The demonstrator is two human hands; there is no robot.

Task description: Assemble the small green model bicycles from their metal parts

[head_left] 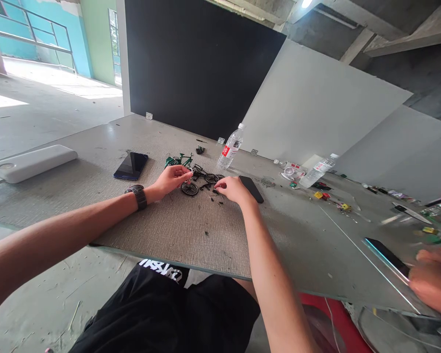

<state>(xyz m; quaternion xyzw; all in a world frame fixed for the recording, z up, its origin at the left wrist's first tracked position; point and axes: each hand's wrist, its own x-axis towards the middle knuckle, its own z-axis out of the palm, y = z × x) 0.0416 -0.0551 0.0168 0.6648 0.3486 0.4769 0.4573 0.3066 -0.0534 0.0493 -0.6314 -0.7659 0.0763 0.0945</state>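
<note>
My left hand [173, 179], with a watch on its wrist, is closed in a pinch just above a small black spoked wheel [189, 189]. A tiny pale bit shows at its fingertips, too small to name. Fingers bent together, my right hand [232, 188] is low over the table by some small loose black parts [212, 199]; whatever lies between its fingertips is hidden. Between the hands lie black model-bicycle parts, with a second wheel [213, 178] among them. Behind my left hand stands a green model bicycle [184, 160].
A phone [131, 165] and a white power bank-like device [31, 163] lie to the left. Near my right hand are a dark phone [251, 189] and a water bottle [231, 148]. Another person's blurred hand [431, 282] is at far right, beside a phone [386, 257].
</note>
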